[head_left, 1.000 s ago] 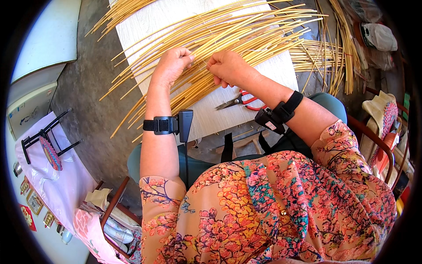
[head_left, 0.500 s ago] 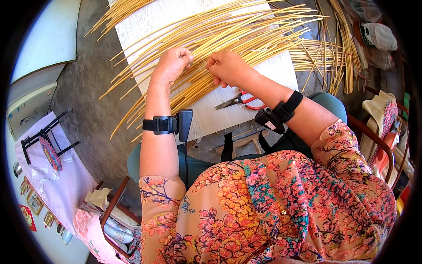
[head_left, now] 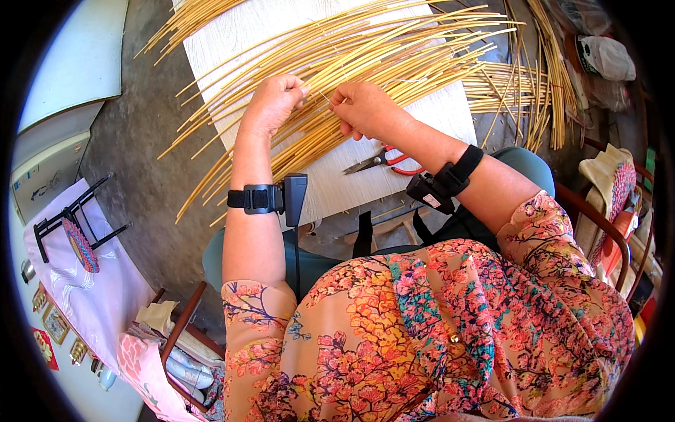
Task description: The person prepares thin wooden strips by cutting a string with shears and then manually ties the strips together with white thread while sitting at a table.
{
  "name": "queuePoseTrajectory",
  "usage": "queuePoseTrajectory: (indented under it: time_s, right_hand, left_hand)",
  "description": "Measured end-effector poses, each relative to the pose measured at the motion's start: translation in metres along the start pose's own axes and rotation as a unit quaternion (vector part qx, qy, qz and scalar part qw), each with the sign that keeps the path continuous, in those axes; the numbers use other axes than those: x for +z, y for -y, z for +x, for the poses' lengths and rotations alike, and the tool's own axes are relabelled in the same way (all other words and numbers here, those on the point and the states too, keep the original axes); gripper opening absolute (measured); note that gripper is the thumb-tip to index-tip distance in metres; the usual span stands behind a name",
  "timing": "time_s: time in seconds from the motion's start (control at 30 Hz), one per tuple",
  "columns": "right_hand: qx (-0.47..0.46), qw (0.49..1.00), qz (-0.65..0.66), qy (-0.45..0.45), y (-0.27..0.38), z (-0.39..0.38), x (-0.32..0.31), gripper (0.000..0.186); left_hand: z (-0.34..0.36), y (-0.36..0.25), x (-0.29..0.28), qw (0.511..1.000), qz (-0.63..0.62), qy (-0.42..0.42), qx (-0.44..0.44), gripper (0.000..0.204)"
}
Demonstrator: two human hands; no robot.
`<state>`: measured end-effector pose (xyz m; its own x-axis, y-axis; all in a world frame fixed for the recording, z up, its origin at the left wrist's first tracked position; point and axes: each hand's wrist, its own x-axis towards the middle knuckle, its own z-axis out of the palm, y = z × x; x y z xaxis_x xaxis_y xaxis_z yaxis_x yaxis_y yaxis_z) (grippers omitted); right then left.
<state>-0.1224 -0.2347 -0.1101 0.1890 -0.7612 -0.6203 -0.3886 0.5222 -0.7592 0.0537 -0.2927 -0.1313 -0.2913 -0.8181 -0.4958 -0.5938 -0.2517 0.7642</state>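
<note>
A row of long, thin yellow reed sticks (head_left: 408,60) spreads across the white tabletop (head_left: 330,188), pale threads running across it. Over its near edge, my left hand (head_left: 273,104) is closed with thumb and finger pinched together. My right hand (head_left: 367,111) pinches too, just to the right of it. Between the two sets of fingertips runs a short piece of thin white thread (head_left: 325,97), and both hands appear to grip it. Below my right hand lie scissors (head_left: 383,160) with red handles and dark blades, slightly open.
More sticks lie at the far left (head_left: 190,24). A loose stack (head_left: 510,95) rests right of the table, beside an upright bundle (head_left: 559,91). Plastic bags (head_left: 606,58) sit at the far right. A black-framed stool (head_left: 81,221) lies on the pink-covered surface at left.
</note>
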Motion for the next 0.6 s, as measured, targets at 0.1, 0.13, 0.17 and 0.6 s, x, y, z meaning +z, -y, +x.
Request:
queuePoseTrajectory:
  time_s: [0.1,0.13,0.17,0.6]
  right_hand:
    - [-0.016,1.000,0.010,-0.010,-0.007,0.004,0.003,0.013]
    - [-0.021,1.000,0.016,-0.013,-0.009,0.005,0.005,0.013]
    - [-0.024,0.999,0.013,-0.020,-0.011,0.006,0.005,0.013]
    - [-0.036,0.996,-0.019,-0.080,-0.014,0.011,0.013,0.015]
  left_hand:
    - [0.000,-0.003,0.000,1.000,0.007,0.002,-0.007,0.015]
    - [0.000,-0.005,0.000,1.000,0.015,0.003,-0.011,0.015]
    - [0.000,-0.006,0.000,1.000,0.012,0.004,-0.013,0.015]
    - [0.000,-0.003,0.000,1.000,0.001,0.006,0.000,0.015]
